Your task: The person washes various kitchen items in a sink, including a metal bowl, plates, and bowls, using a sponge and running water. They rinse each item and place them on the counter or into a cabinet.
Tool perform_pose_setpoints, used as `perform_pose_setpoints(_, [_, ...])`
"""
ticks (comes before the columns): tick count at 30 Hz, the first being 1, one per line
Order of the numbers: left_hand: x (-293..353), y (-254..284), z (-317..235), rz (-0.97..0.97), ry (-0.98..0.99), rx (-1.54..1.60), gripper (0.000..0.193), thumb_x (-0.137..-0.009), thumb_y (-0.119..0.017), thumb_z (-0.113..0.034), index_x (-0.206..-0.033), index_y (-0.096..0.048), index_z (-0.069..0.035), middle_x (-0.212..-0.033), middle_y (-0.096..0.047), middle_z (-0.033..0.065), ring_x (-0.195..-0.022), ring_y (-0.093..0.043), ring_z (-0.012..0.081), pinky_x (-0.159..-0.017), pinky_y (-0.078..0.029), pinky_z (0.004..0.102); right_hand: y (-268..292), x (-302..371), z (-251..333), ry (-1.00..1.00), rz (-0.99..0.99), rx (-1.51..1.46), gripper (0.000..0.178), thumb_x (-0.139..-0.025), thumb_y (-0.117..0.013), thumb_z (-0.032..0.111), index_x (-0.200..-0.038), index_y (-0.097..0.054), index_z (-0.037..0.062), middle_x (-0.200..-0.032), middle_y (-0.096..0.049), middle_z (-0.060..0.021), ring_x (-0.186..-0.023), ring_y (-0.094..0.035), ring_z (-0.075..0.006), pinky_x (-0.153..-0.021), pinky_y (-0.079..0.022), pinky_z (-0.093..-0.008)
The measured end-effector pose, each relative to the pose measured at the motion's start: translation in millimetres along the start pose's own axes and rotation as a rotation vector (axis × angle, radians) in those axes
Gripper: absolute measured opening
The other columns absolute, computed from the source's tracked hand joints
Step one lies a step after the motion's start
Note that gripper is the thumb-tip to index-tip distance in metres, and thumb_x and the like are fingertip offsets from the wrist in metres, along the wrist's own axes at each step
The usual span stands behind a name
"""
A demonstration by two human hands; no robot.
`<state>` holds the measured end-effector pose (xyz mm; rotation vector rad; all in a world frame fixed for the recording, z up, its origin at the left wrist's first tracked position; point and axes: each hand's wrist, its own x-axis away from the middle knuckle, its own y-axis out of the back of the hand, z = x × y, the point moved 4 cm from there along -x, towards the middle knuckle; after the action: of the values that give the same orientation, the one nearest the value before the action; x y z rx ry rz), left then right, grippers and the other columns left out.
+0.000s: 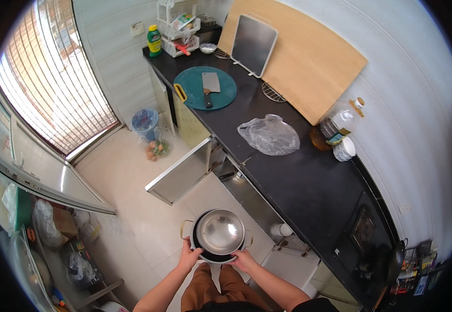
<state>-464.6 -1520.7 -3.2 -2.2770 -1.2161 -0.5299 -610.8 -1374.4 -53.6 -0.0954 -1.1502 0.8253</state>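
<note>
Pots (219, 234), a steel bowl nested in a dark pan, sit gripped in my left hand (189, 256) and right hand (244, 258), short of the desk (298, 182), not set down yet.

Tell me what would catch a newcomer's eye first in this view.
Most striking is the shiny steel bowl nested in a dark two-handled pot, gripped at its near rim by the left hand and right hand over the tiled floor. Next, up the black counter, a cleaver lies on a round green cutting board, with a crumpled clear plastic bag nearer.
</note>
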Motion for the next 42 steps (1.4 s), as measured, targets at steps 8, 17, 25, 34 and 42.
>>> perform_pose_setpoints(8, [-85.5, -19.8, 65.9, 0.15, 0.232, 0.016, 0.058, -0.076, -0.055, -0.01, -0.128, -0.029, -0.008, -0.111, -0.049, 0.0061, -0.096, -0.05, 0.0161, -0.076, -0.044, 0.0313, 61.0, -60.9, 7.0, 0.072, -0.241, -0.059, 0.031, -0.075, -0.045, -0.003, -0.106, -0.045, -0.0032, -0.099, -0.054, -0.0174, -0.09, -0.056, -0.0313, -0.07, -0.051, -0.0471])
perform_pose_setpoints(17, [-226.9, -2.4, 159.1, -0.026, 0.107, -0.318, 0.055, -0.077, -0.059, -0.02, -0.125, -0.035, -0.005, -0.118, -0.048, 0.012, -0.1, -0.049, 0.021, -0.077, -0.044, 0.0329, 193.0, -220.7, -22.9, 0.171, -0.357, -0.233, 0.02, -0.076, -0.046, -0.002, -0.096, -0.047, -0.003, -0.095, -0.053, -0.0143, -0.088, -0.055, -0.029, -0.077, -0.049, -0.0463])
perform_pose_setpoints(25, [-315.4, 7.2, 203.8, 0.031, 0.124, -0.308, 0.038, -0.08, -0.057, -0.019, -0.113, -0.046, -0.002, -0.103, -0.055, 0.0092, -0.086, -0.056, 0.0174, -0.07, -0.046, 0.0302, 344.7, -389.8, -38.1, 0.277, -0.361, -0.46, 0.03, -0.069, -0.046, -0.001, -0.098, -0.05, 0.0043, -0.096, -0.057, -0.0111, -0.091, -0.056, -0.0279, -0.08, -0.049, -0.0475])
perform_pose_setpoints(34, [-398.7, 6.4, 244.4, 0.077, 0.077, -0.311, 0.041, -0.083, -0.057, -0.028, -0.111, -0.047, -0.001, -0.1, -0.055, 0.0095, -0.086, -0.057, 0.0186, -0.07, -0.046, 0.0302, 465.3, -486.1, 25.7, 0.187, -0.603, -0.187, 0.038, -0.066, -0.05, 0.005, -0.104, -0.045, 0.0063, -0.102, -0.052, -0.0151, -0.094, -0.052, -0.0365, -0.08, -0.042, -0.0585])
perform_pose_setpoints(42, [-438.4, -6.9, 250.4, 0.109, 0.048, -0.291, 0.043, -0.081, -0.058, -0.029, -0.111, -0.048, -0.001, -0.102, -0.056, 0.009, -0.085, -0.056, 0.0146, -0.07, -0.045, 0.0274, 491.1, -513.3, 94.1, 0.261, -0.789, -0.022, 0.047, -0.077, -0.057, 0.024, -0.12, -0.042, 0.0108, -0.116, -0.048, -0.0135, -0.101, -0.05, -0.0293, -0.082, -0.042, -0.0475])
